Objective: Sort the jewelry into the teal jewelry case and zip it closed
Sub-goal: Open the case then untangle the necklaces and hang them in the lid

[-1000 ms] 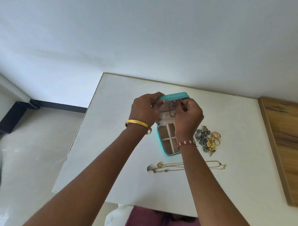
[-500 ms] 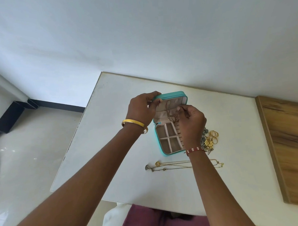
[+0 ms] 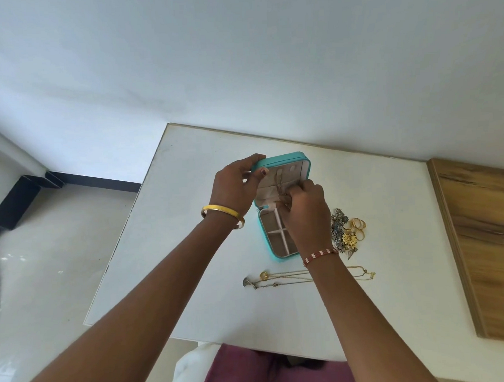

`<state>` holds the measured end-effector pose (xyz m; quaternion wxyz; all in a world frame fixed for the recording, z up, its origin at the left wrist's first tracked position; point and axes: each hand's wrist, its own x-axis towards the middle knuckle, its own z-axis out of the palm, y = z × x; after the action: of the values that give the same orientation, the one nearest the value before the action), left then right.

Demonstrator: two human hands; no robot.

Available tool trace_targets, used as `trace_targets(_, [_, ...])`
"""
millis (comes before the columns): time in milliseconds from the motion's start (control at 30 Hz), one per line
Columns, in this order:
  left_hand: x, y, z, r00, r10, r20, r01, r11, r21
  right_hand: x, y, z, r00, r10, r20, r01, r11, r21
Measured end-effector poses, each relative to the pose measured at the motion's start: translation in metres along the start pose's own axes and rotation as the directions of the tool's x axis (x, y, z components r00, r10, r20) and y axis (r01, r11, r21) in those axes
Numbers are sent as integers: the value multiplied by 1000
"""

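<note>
Two hands work at the teal jewelry case (image 3: 281,160), which stands open on the white bench (image 3: 196,265). Left hand (image 3: 233,188) has its grip curled round the raised lid's edge. Right hand (image 3: 303,208) pinches a thin chain (image 3: 279,186) against the lid's lining, though its fingertips are hard to see. Just right of the case lie a pile of rings and brooches (image 3: 348,233). Near the front lie gold necklaces (image 3: 277,279), stretched flat.
</note>
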<state>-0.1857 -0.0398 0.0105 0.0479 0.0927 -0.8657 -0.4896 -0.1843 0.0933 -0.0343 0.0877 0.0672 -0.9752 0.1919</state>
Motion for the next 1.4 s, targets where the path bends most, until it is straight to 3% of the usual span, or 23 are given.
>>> trace_targets(100, [1,0,1,1000,2,-9,-2,1000,-13,4,-2,2,999,-47,11,47,998,-29])
trace_targets(267, [1,-1,2,1000,0,-21,0,1000,-14,6,3,-2,995,-87,57,82,993,86])
trace_targets(433, [-1,-3,4,999,-2,-33,1,999,-44,-2,17,-16,999,37,-21,-34,994,106])
trace_targets(600, [-6,-7,10,1000,-24,9,24,999,-40,-10,22,-15,997,3,72,-1,1000,-26])
trace_targets(767, [-17,-15,17,995,-86,45,88,995,-48,-6,18,-1,991,-129,36,134,967,-218])
trace_targets(933, [-20,-15,18,992,-107,60,108,994,-19,1,16,2,983,-181,31,183,952,-246])
trace_targets(1167, [-18,-14,18,994,-96,59,97,995,-18,4,12,1,970,-243,-11,239,961,-135])
trace_targets(1267, [-17,-15,19,995,-75,61,76,997,-15,5,12,-5,995,-95,11,93,993,79])
trace_targets(1333, [-17,-15,19,996,-61,59,61,998,-8,9,12,-11,998,10,64,-28,956,291])
trace_targets(1400, [-17,-15,19,997,-60,57,60,998,-5,14,10,-16,993,32,114,-74,920,384])
